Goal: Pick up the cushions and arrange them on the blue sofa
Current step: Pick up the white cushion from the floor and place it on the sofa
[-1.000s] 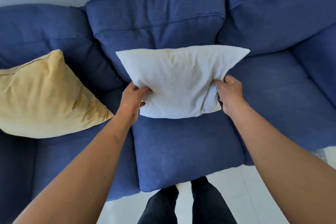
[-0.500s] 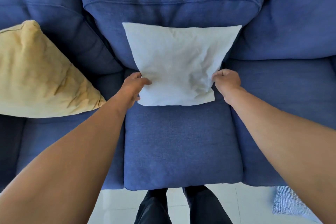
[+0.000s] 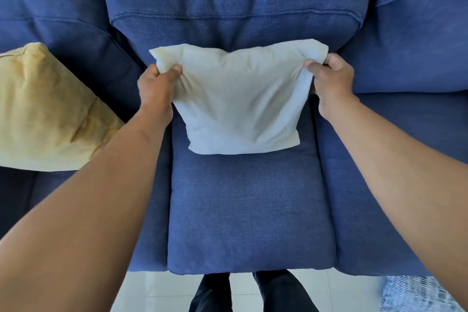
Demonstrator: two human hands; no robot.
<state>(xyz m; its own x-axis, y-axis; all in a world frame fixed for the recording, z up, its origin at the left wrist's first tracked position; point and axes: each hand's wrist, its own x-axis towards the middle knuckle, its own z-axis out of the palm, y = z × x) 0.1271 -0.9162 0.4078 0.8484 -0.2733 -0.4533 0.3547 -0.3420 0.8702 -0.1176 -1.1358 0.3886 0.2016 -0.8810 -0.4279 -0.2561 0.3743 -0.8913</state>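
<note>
Both hands pinch the white cushion (image 3: 240, 101) at its upper corners, left hand (image 3: 157, 86) and right hand (image 3: 331, 83) level; its long axis spans between them, body hanging below onto the blue sofa (image 3: 248, 210) seat.

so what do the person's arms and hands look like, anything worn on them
Both arms are bare all the way into frame: no sleeves show. The left hand and right hand wear no gloves, and no rings, watch or bracelets are visible.
</note>
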